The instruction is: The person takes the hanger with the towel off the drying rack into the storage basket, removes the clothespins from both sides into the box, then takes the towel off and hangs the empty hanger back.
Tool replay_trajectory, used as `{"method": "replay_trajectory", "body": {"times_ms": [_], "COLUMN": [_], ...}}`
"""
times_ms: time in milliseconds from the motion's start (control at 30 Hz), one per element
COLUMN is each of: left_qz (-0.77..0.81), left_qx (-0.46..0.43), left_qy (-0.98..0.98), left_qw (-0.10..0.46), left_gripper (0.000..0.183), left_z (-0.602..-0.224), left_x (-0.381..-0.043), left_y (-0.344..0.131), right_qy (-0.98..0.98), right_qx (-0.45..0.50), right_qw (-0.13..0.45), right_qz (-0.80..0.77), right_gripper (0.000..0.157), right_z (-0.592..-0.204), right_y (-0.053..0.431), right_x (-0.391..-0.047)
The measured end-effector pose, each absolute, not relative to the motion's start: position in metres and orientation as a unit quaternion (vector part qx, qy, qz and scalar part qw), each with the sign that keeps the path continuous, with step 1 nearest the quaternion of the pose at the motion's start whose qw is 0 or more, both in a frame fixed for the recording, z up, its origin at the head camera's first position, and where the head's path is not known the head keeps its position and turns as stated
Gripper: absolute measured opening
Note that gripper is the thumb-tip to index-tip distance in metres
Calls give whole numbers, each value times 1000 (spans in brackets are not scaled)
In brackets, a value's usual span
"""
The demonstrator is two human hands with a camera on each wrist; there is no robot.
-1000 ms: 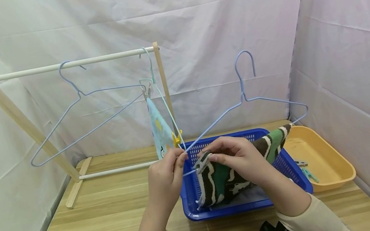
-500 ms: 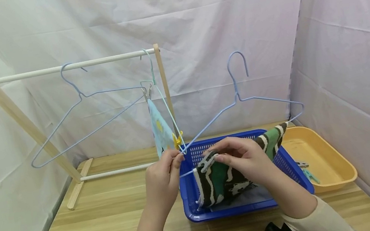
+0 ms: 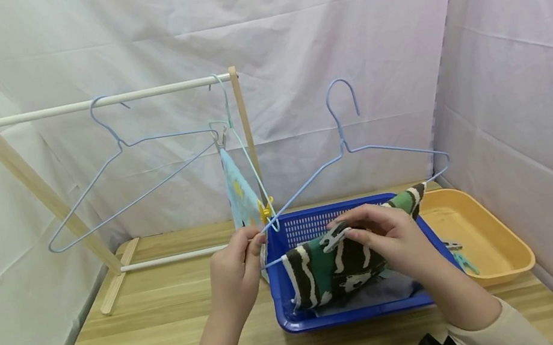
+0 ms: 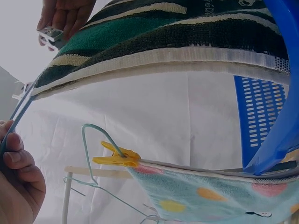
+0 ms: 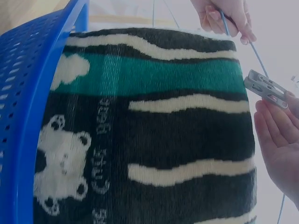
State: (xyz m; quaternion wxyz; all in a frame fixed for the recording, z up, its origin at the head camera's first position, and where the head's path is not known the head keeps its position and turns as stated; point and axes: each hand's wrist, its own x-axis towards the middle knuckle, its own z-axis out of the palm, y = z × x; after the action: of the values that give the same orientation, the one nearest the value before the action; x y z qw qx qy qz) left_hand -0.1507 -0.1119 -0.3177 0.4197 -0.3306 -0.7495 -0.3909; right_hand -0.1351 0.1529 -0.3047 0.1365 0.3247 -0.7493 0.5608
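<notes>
My left hand [image 3: 236,267] grips the left corner of a blue wire hanger [image 3: 306,183], whose hook points up. A green, dark brown and cream towel [image 3: 308,280] is folded over its lower bar and hangs down into the blue basket [image 3: 357,313]. Between thumb and fingers my right hand [image 3: 398,243] pinches a grey clothespin [image 3: 334,237], its nose right at the towel's top edge. In the right wrist view, the clothespin [image 5: 267,88] overlaps the folded edge beside the bar, and the towel [image 5: 187,133] shows a bear pattern.
At the left stands a rack [image 3: 47,112] bearing another blue hanger [image 3: 88,195] and a mint hanger [image 3: 246,156]. A light-blue towel [image 3: 240,194] hangs there, with a yellow clothespin [image 3: 266,211]. Behind the basket at right, a yellow tub [image 3: 508,246] holds loose clothespins [image 3: 464,263].
My right hand has moved the grey clothespin rightward along the towel's top edge, away from its left corner. My left hand has shifted the hanger and towel slightly left.
</notes>
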Motion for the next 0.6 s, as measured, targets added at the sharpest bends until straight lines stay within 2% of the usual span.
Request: {"method": "replay_trajectory", "body": {"times_ms": [600], "left_qz": [-403], "left_qx": [-329], "left_qy": [-750], "left_qw": [408], "left_gripper": [37], "left_z": [-319], "left_x": [-149], "left_y": [-118], "right_qy": [-775], "right_qx": [278], "right_qw": [182], "right_qz": [538], "right_gripper": [23], "right_z": [-311], "right_y": [182], "right_x": [-134]}}
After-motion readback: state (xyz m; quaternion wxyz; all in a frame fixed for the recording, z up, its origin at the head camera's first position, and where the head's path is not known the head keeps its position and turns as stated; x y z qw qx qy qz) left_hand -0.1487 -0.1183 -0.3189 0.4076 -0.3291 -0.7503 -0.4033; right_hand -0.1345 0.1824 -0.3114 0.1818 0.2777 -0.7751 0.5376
